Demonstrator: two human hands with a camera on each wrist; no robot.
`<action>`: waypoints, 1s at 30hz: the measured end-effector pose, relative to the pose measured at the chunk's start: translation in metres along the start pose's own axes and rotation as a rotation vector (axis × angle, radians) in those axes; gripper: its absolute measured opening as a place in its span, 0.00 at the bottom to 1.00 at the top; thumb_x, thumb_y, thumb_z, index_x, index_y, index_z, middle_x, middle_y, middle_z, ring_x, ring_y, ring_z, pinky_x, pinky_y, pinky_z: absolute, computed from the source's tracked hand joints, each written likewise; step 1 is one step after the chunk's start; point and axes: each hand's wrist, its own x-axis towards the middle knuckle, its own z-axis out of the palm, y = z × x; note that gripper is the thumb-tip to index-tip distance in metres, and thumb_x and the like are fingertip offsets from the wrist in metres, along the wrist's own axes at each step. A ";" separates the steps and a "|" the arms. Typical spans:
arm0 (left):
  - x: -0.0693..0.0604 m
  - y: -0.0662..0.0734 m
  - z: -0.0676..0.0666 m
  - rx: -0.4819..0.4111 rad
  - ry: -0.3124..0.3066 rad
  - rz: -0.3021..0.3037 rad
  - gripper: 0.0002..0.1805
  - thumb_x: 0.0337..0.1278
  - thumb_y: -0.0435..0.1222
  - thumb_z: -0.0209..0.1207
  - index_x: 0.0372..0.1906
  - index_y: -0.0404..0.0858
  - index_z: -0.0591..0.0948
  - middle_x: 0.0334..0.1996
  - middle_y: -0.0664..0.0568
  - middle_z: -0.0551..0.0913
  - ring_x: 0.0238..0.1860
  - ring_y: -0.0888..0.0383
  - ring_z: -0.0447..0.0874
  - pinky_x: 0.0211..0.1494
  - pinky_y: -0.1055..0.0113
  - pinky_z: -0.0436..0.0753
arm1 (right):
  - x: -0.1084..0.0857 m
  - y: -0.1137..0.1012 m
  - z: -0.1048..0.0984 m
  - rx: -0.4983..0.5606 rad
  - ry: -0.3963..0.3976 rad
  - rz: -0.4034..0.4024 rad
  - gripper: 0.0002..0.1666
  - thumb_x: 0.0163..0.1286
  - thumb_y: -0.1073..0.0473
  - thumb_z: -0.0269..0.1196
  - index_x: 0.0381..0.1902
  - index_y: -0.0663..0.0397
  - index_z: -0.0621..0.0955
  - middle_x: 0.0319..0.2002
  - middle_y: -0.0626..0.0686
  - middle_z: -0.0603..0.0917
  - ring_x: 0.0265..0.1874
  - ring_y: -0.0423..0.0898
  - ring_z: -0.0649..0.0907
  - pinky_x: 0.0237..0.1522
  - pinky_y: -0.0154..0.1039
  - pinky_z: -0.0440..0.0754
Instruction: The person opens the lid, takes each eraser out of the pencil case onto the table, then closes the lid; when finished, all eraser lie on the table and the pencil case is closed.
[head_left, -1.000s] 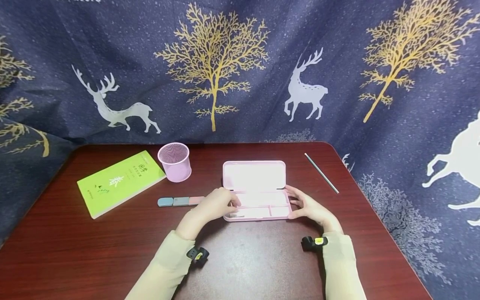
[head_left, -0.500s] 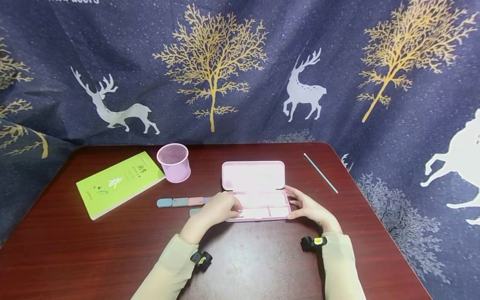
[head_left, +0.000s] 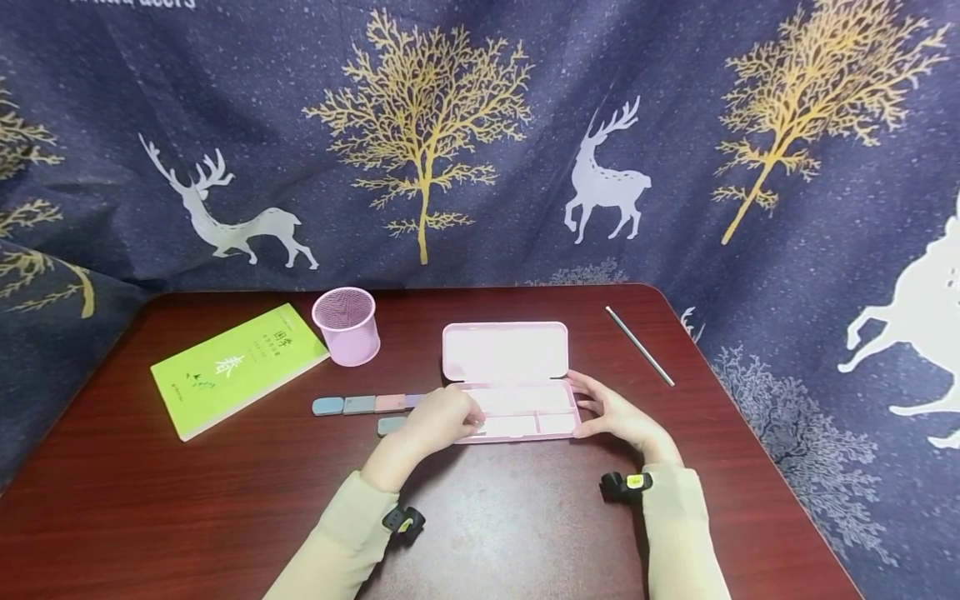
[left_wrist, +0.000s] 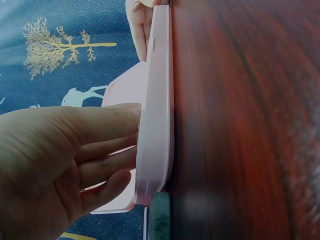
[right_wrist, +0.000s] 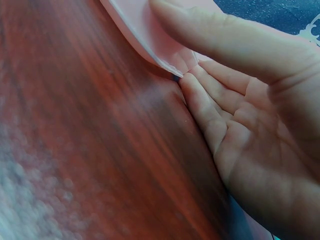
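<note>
A pink pencil case (head_left: 505,352) lies with its lid raised, showing a long back compartment and a divided front one. My left hand (head_left: 442,417) reaches over its left end, fingers bent down into the front compartment. In the left wrist view the case's side wall (left_wrist: 159,110) hides the fingertips, so anything between them cannot be made out. My right hand (head_left: 622,421) holds the right end, thumb at the front corner and fingers behind. In the right wrist view its fingers (right_wrist: 200,100) touch the case's edge. A grey-green flat piece (head_left: 391,426) sits beside my left hand.
Left of the case lies a row of flat blue, grey, pink and purple pieces (head_left: 359,405). Farther back stand a pink mesh pen cup (head_left: 352,337) and a green book (head_left: 238,371). A pencil (head_left: 639,345) lies at the right. A patterned cloth hangs behind the table.
My left hand has shifted slightly right and down at the front compartment, uncovering the purple and grey-green pieces. My right hand stays on the case's right end.
</note>
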 end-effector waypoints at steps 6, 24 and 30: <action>0.000 0.000 0.002 -0.009 0.021 -0.016 0.04 0.53 0.33 0.68 0.34 0.42 0.90 0.33 0.55 0.90 0.36 0.60 0.87 0.42 0.63 0.84 | 0.000 -0.002 0.000 -0.007 0.002 0.001 0.59 0.55 0.65 0.72 0.76 0.61 0.50 0.73 0.70 0.57 0.70 0.70 0.61 0.56 0.24 0.74; 0.000 0.001 0.003 -0.045 0.025 -0.009 0.08 0.51 0.28 0.67 0.37 0.38 0.90 0.37 0.51 0.90 0.44 0.53 0.88 0.48 0.59 0.84 | 0.001 0.001 0.000 -0.003 -0.001 -0.011 0.59 0.55 0.65 0.72 0.76 0.62 0.50 0.73 0.70 0.56 0.70 0.71 0.61 0.55 0.25 0.74; 0.000 0.000 0.003 -0.100 0.028 -0.006 0.08 0.51 0.26 0.66 0.37 0.37 0.89 0.37 0.49 0.90 0.44 0.53 0.88 0.48 0.59 0.85 | 0.001 0.001 0.000 -0.006 0.000 -0.009 0.59 0.56 0.66 0.72 0.76 0.63 0.50 0.73 0.70 0.56 0.70 0.71 0.61 0.55 0.24 0.75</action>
